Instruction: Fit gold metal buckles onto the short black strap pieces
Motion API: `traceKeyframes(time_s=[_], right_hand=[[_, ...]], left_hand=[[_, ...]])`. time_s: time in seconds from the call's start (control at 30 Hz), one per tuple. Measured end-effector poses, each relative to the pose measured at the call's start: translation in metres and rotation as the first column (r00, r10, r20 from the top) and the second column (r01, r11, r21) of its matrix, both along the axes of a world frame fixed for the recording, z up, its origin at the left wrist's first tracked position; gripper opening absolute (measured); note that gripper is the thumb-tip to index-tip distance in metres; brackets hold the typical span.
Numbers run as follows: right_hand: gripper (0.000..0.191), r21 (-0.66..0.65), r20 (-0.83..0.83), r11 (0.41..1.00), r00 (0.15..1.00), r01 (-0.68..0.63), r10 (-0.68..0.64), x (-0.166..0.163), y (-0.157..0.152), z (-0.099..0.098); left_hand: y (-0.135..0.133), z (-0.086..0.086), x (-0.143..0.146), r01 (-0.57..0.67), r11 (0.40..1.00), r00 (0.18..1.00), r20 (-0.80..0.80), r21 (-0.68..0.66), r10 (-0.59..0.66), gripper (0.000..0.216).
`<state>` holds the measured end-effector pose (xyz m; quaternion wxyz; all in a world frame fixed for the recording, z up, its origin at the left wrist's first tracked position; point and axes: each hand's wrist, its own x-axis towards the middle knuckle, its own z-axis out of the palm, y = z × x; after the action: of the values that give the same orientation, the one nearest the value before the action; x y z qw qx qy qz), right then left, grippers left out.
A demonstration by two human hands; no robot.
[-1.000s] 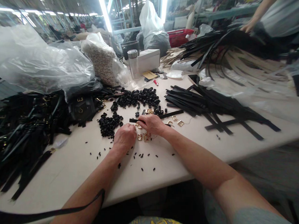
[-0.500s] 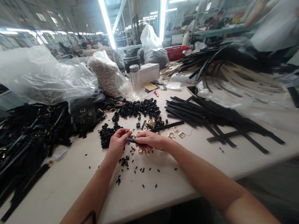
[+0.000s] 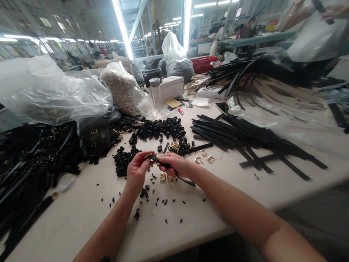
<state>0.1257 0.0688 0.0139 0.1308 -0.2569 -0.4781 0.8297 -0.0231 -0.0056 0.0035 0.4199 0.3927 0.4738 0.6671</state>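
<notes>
Slippage could be caused by twisting: flat black strap [image 3: 155, 159] is pinched by right hand [image 3: 175, 162], gold metal piece [image 3: 149, 156] by left hand [image 3: 137, 168].

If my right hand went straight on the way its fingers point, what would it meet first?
Probably your left hand, directly ahead of the right hand. The narrow, black, leather-like strap in your right hand reaches toward it; depth between the two is hard to judge here.
</notes>
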Motion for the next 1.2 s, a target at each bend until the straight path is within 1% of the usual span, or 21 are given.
traceKeyframes(time_s=[0.07, 0.1, 0.17, 0.23, 0.3, 0.4, 0.43, 0.53, 0.57, 0.6, 0.63, 0.67, 0.7, 0.77, 0.83, 0.9, 0.97, 1.0, 1.07, 1.2], right_hand=[[0.030, 0.120, -0.002, 0.991, 0.999, 0.052, -0.052, -0.001, -0.002, 0.001], [0.030, 0.200, 0.004, 0.977, 0.997, 0.080, -0.082, -0.002, -0.004, 0.001], [0.030, 0.373, 0.028, 0.920, 0.990, 0.117, -0.138, -0.002, -0.006, 0.002], [0.029, 0.530, 0.050, 0.839, 0.984, 0.120, -0.173, -0.002, -0.007, 0.002], [0.029, 0.658, 0.051, 0.744, 0.979, 0.118, -0.200, -0.001, -0.007, 0.003], [0.030, 0.788, 0.058, 0.609, 0.972, 0.094, -0.226, 0.000, -0.007, 0.004], [0.029, 0.834, 0.076, 0.547, 0.966, 0.073, -0.246, 0.001, -0.007, 0.004], [0.025, 0.952, 0.141, 0.305, 0.928, -0.031, -0.345, 0.003, -0.007, 0.006], [0.024, 0.969, 0.154, 0.238, 0.915, -0.066, -0.372, 0.003, -0.007, 0.006], [0.024, 0.977, 0.161, 0.193, 0.908, -0.091, -0.387, 0.003, -0.007, 0.006], [0.025, 0.980, 0.164, 0.172, 0.907, -0.104, -0.387, 0.004, -0.007, 0.006], [0.026, 0.979, 0.165, 0.173, 0.913, -0.107, -0.373, 0.004, -0.006, 0.005], [0.026, 0.976, 0.163, 0.194, 0.924, -0.100, -0.347, 0.004, -0.006, 0.004], [0.026, 0.960, 0.150, 0.272, 0.949, -0.072, -0.276, 0.004, -0.005, 0.003], [0.028, 0.928, 0.131, 0.371, 0.970, -0.047, -0.204, 0.003, -0.003, 0.001], [0.030, 0.887, 0.118, 0.461, 0.980, -0.031, -0.161, 0.003, -0.003, 0.000], [0.031, 0.849, 0.114, 0.528, 0.984, -0.026, -0.135, 0.003, -0.003, 0.000], [0.032, 0.834, 0.113, 0.551, 0.986, -0.025, -0.125, 0.004, -0.004, 0.000], [0.034, 0.821, 0.103, 0.571, 0.989, -0.023, -0.110, 0.004, -0.005, 0.001], [0.035, 0.835, 0.092, 0.550, 0.990, -0.019, -0.105, 0.004, -0.006, 0.003]], left_hand=[[-0.001, 0.002, 0.001, 0.010, 1.000, 1.000, 0.019, 0.021, -0.011, 0.023], [-0.001, 0.003, 0.002, 0.008, 1.000, 0.999, 0.053, 0.021, -0.009, 0.023], [0.000, 0.003, 0.001, -0.001, 1.000, 0.990, 0.139, 0.002, 0.001, 0.025], [0.000, 0.003, 0.001, -0.004, 1.000, 0.980, 0.198, -0.021, 0.008, 0.034], [0.000, 0.002, 0.001, 0.036, 0.998, 0.978, 0.208, -0.048, -0.025, 0.041], [-0.001, -0.001, 0.000, 0.105, 0.987, 0.983, 0.163, -0.125, -0.084, 0.035], [-0.001, -0.002, -0.001, 0.118, 0.981, 0.985, 0.145, -0.156, -0.096, 0.034], [-0.003, -0.003, -0.003, 0.145, 0.962, 0.985, 0.130, -0.232, -0.118, 0.035], [-0.003, -0.003, -0.004, 0.157, 0.957, 0.981, 0.148, -0.245, -0.123, 0.035], [-0.003, -0.003, -0.005, 0.167, 0.953, 0.976, 0.177, -0.251, -0.125, 0.036], [-0.003, -0.002, -0.006, 0.180, 0.950, 0.969, 0.213, -0.255, -0.126, 0.036], [-0.003, -0.002, -0.007, 0.194, 0.947, 0.960, 0.249, -0.257, -0.129, 0.036], [-0.003, -0.002, -0.007, 0.209, 0.943, 0.950, 0.281, -0.258, -0.133, 0.035], [-0.002, -0.002, -0.008, 0.232, 0.938, 0.933, 0.331, -0.257, -0.141, 0.035], [-0.002, -0.002, -0.008, 0.239, 0.940, 0.922, 0.361, -0.245, -0.140, 0.033], [-0.002, -0.001, -0.008, 0.239, 0.942, 0.917, 0.373, -0.235, -0.140, 0.032], [-0.003, -0.001, -0.009, 0.240, 0.942, 0.921, 0.363, -0.236, -0.144, 0.031], [-0.003, -0.001, -0.009, 0.239, 0.942, 0.925, 0.349, -0.236, -0.148, 0.030], [-0.005, 0.000, -0.009, 0.233, 0.944, 0.937, 0.313, -0.235, -0.153, 0.030], [-0.007, 0.002, -0.005, 0.208, 0.957, 0.955, 0.255, -0.202, -0.153, 0.030]])
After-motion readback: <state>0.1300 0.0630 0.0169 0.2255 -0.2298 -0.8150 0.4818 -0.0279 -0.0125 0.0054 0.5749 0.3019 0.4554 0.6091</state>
